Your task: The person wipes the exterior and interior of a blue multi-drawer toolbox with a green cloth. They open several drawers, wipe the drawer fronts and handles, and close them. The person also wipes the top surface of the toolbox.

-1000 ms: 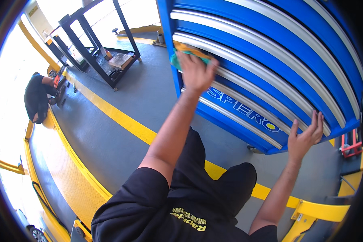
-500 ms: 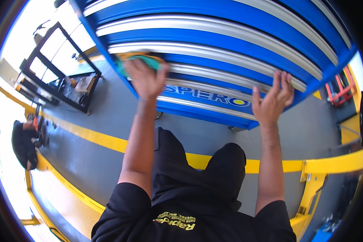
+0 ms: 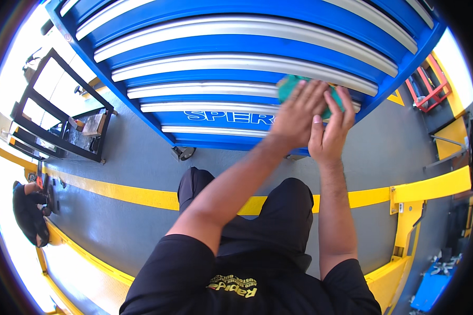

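The left hand [image 3: 298,116] lies nearly flat, fingers extended, over a green cloth [image 3: 287,89] against the lower right of a blue drawer cabinet [image 3: 236,44]; whether it grips the cloth is hidden. A half-second ago hand and cloth were at the left edge, so the cloth has crossed the drawer fronts. Beside it, the right hand [image 3: 331,131] is open, seemingly holding nothing; its contact is unclear. White-outlined lettering [image 3: 210,116] marks a lower drawer, partly covered; yellow print [image 3: 236,285] shows upside down on the wearer's black shirt [image 3: 173,273].

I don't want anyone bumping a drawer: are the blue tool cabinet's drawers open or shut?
Shut, it seems: the visible drawers sit flush within the cabinet frame, none jutting out.
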`<state>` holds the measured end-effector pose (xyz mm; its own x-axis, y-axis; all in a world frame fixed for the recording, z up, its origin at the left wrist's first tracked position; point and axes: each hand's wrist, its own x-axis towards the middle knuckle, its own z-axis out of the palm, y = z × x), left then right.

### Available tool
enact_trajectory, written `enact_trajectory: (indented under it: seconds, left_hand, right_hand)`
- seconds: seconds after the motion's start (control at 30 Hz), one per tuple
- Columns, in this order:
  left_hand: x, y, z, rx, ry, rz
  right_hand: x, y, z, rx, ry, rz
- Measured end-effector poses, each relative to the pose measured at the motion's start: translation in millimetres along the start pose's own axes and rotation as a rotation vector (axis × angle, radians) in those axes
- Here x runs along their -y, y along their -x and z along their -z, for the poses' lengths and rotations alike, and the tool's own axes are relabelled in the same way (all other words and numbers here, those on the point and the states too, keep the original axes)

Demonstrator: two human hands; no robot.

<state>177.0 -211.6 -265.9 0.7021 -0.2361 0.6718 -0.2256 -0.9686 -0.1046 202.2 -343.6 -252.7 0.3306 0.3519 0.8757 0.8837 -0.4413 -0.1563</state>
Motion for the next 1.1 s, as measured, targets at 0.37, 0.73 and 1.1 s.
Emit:
enact_trajectory:
  seconds: [0.37,0.73,1.1]
  left_hand:
    - [15,13,25,-0.023,0.097,0.019]
    - [114,26,150,-0.466,0.179,0.270]
    - [174,192,140,-0.391,0.512,0.854]
  right_hand:
    - [19,9,-33,-0.120,-0.335,-0.066]
    - [73,-15,-125,0.090,0.077,0.269]
    - [-2,-4,-65,-0.356,0.371,-0.338]
